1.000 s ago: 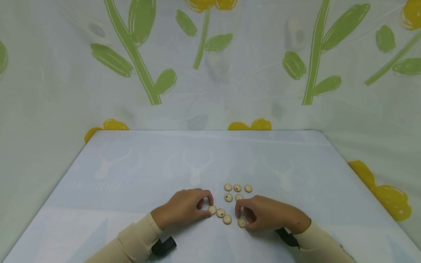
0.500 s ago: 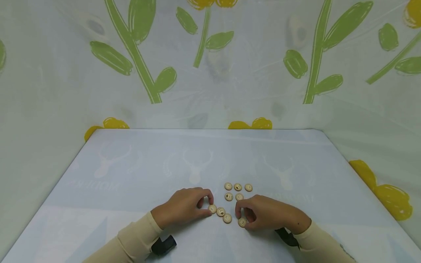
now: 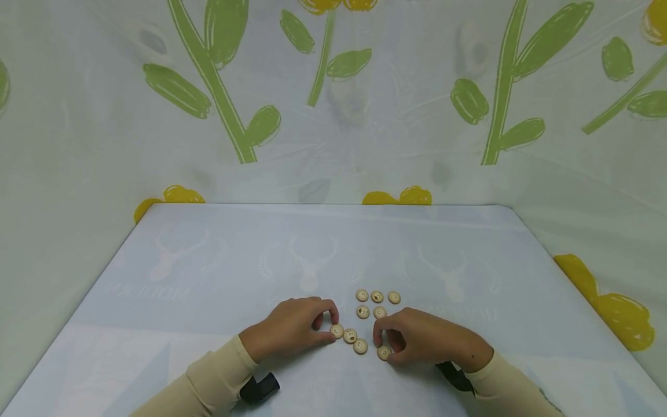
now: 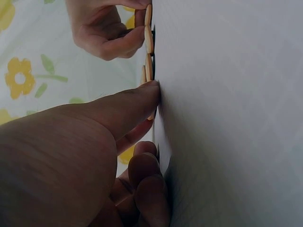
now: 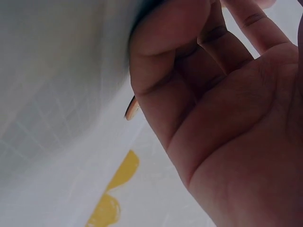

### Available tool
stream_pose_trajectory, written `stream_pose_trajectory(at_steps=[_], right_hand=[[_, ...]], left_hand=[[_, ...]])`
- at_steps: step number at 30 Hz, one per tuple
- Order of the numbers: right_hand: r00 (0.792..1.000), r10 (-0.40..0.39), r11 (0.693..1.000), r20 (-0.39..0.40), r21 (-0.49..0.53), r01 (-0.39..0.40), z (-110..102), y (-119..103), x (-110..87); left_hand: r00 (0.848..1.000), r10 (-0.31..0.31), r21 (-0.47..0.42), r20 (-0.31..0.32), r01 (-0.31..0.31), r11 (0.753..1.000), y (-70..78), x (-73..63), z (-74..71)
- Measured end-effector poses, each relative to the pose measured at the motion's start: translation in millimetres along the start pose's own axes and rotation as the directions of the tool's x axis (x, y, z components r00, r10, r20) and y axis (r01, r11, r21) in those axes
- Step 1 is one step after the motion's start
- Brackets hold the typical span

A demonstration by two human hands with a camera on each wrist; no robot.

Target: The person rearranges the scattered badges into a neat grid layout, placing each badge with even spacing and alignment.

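Observation:
My left hand (image 3: 289,327) pinches a round, pale wooden button (image 3: 336,331) between thumb and index finger, low on the table. Touching it on the right is another button with a dark mark (image 3: 350,336), followed by a plain one (image 3: 361,346). Across a small gap, my right hand (image 3: 429,337) grips a button (image 3: 384,353) between thumb and a bent index finger. In the left wrist view, the buttons (image 4: 149,66) appear edge-on, flat against the table, with the right hand (image 4: 109,35) beyond. The right wrist view hides the gripped button behind the fingers.
Beyond the hands lie two rows of buttons: three at the back, including a middle one (image 3: 377,296), and two in front, including the left one (image 3: 362,312). They rest on a pale patterned tabletop (image 3: 208,278). A flower-printed curtain (image 3: 391,133) stands behind its far edge.

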State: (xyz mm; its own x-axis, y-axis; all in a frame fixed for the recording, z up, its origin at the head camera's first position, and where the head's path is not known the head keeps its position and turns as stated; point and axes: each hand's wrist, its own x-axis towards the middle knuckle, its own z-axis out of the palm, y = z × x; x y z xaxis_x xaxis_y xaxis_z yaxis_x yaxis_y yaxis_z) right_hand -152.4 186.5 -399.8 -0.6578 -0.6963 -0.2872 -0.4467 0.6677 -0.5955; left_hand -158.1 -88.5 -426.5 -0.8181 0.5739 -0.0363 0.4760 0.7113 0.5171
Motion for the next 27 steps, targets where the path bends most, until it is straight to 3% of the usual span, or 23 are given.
stream_pose_trajectory(at_steps=[13, 27], right_hand=[[1.0, -0.014, 1.0, -0.008, -0.01, 0.014, 0.2, -0.7, 0.3], [1.0, 0.026, 1.0, -0.008, -0.007, -0.026, 0.1, 0.8, 1.2]], left_hand=[[1.0, 0.021, 0.012, -0.016, -0.021, 1.0, -0.9, -1.3, 0.7], [1.0, 0.014, 0.002, -0.011, -0.014, 1.0, -0.1, -1.3, 0.2]])
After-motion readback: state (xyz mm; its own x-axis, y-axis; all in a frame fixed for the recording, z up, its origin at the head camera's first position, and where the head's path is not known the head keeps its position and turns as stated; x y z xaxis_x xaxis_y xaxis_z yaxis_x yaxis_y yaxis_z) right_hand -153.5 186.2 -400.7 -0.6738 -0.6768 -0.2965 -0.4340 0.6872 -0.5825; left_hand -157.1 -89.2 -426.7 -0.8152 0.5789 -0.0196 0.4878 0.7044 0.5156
